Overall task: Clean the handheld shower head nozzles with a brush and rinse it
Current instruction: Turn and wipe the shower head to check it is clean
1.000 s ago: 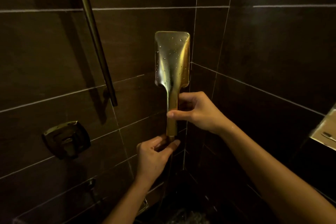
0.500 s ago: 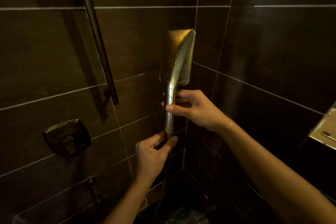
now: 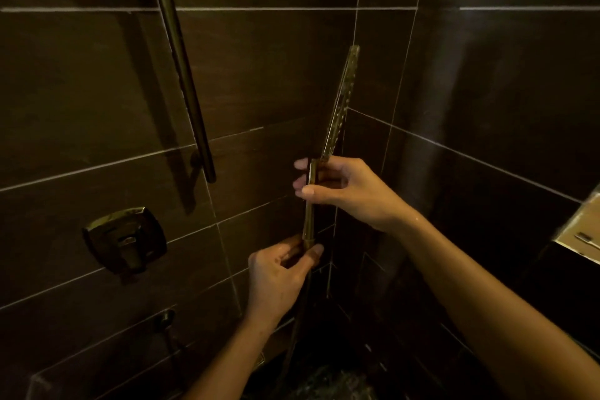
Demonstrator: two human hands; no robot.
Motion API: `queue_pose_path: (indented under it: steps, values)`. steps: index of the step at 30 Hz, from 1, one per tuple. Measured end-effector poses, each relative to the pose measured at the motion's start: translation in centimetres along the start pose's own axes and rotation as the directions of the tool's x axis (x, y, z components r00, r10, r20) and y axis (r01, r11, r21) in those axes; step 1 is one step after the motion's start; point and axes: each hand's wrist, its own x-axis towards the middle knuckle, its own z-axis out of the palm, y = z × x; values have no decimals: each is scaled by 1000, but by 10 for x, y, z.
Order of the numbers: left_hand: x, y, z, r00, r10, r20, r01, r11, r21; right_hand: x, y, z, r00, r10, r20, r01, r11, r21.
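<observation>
The gold handheld shower head (image 3: pixel 340 107) stands upright in the tiled corner, turned edge-on so only its thin side and a row of droplets show. My right hand (image 3: pixel 344 188) grips the upper part of its handle. My left hand (image 3: pixel 279 276) pinches the handle's lower end, where the dark hose (image 3: pixel 297 328) hangs down. The nozzle face is turned away from me. No brush is in view.
A slide rail (image 3: pixel 181 75) runs down the left wall, with a square valve control (image 3: pixel 125 239) below it. A lit ledge (image 3: pixel 581 230) holding a thin object shows at the right edge. Dark tiled walls close in on both sides.
The shower head has rotated about its handle from showing its broad back to edge-on. Both hands have kept their grips and barely moved.
</observation>
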Motion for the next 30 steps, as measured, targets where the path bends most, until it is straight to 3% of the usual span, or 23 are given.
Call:
queue_pose_path:
  steps: [3, 7, 9, 11, 14, 16, 20, 23, 27, 30]
  values:
    - [-1, 1, -1, 1000, 12, 29, -12, 1000, 1, -4, -2, -5, 992, 24, 120, -40, 991, 131]
    - [-6, 4, 1, 998, 63, 12, -63, 998, 13, -4, 1, 1, 989, -54, -135, 48, 998, -51]
    - [-6, 4, 2, 997, 70, 14, -70, 997, 12, -5, 3, 5, 979, -108, -174, 88, 989, -117]
    - [-8, 4, 2, 998, 52, 27, -52, 999, 4, -7, 2, 4, 987, -110, -118, 96, 988, -124]
    - [-9, 3, 1, 998, 39, 45, -40, 999, 11, -12, -4, -3, 996, -25, 84, 22, 999, 45]
    - [-9, 3, 1, 998, 62, 29, -63, 998, 29, -13, -4, -5, 992, 7, 128, -19, 996, 89]
    - [-12, 5, 2, 996, 92, -15, -91, 993, 77, -12, -2, -1, 1000, -22, -7, 21, 997, -79]
    - [-16, 5, 4, 997, 78, 14, -79, 995, 68, -13, -5, -4, 999, -38, -3, 37, 983, -178]
    - [-17, 6, 2, 998, 57, 30, -58, 998, 32, -19, -6, -12, 986, 11, 165, -19, 999, 50]
    - [-18, 5, 2, 997, 72, 19, -72, 997, 27, -22, -6, -10, 992, -1, 127, -13, 994, 111]
